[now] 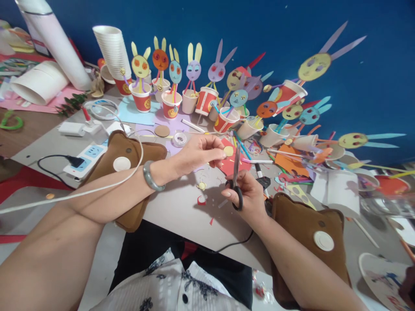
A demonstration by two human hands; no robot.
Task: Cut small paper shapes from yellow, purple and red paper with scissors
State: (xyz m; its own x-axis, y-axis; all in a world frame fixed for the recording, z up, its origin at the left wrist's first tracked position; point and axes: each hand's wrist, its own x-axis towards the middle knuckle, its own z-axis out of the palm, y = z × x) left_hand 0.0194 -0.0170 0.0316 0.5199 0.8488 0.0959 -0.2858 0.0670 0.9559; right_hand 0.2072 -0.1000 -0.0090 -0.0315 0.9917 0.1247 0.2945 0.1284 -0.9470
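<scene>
Patterned white shirt (171,285) fills the spot closest to me, worn by the person seated at the desk (181,218), both forearms stretched forward. The left hand (205,151), with a grey-green bangle (153,175) at its wrist, has its fingers pinched together on a small yellow paper disc (228,151). That disc sits just beside the blades of the scissors (237,164); the right hand (251,192) has its fingers wrapped around the handles, blades pointing away from the body.

Quite a lot crowds them. A white cord (73,195) trails across the left forearm, which lies over one brown padded bag (136,216); a second brown bag (308,242) is partly under the right arm. Beyond the left bag are a power strip (86,160) and a tape roll (179,139). Red paper (244,153) lies behind the scissors, orange paper (288,160) further right, and a red scrap (201,200) on the bare stretch between the arms. Along the blue wall (259,21), paper cups (142,103) carrying long-eared paper faces (193,70) hem in the far side, next to a tall stack of white cups (113,52).
</scene>
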